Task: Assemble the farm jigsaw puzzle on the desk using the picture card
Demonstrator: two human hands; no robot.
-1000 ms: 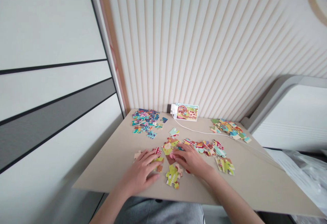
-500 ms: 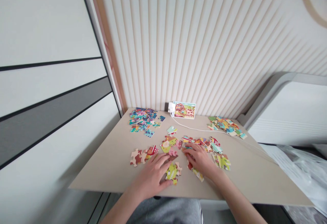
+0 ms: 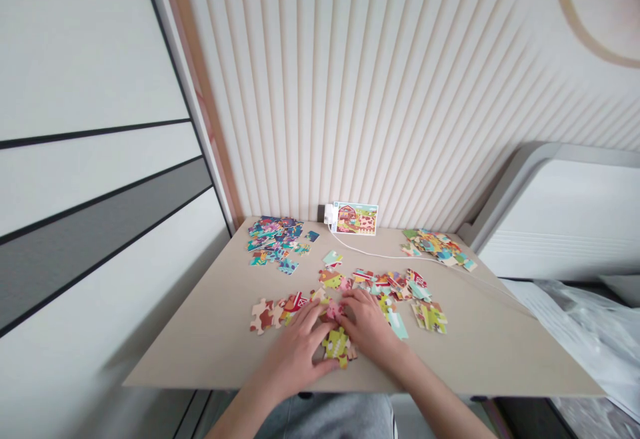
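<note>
Over the middle puzzle pieces, my left hand (image 3: 300, 339) rests with fingers spread, its fingertips near a pink piece (image 3: 334, 310) and its thumb beside a green piece (image 3: 336, 343). My right hand (image 3: 367, 325) has its fingers bent together on the other side of the pink piece, fingertips touching its edge; whether they pinch it is hard to tell. Brown-and-cream pieces (image 3: 261, 316) lie left of my left hand. Red barn pieces (image 3: 399, 285) and a green cluster (image 3: 431, 317) are right of my right hand.
A blue-purple pile of pieces (image 3: 277, 239) sits at the back left, a yellow-green pile (image 3: 440, 245) at the back right. A farm picture card (image 3: 356, 219) leans on the wall beside a white plug (image 3: 329, 214). Its cable (image 3: 373, 254) runs right across the table (image 3: 210, 342).
My right hand has moved left, to the pink piece beside my left hand. Green and light-blue pieces it covered now show. The whole view has shifted slightly.
</note>
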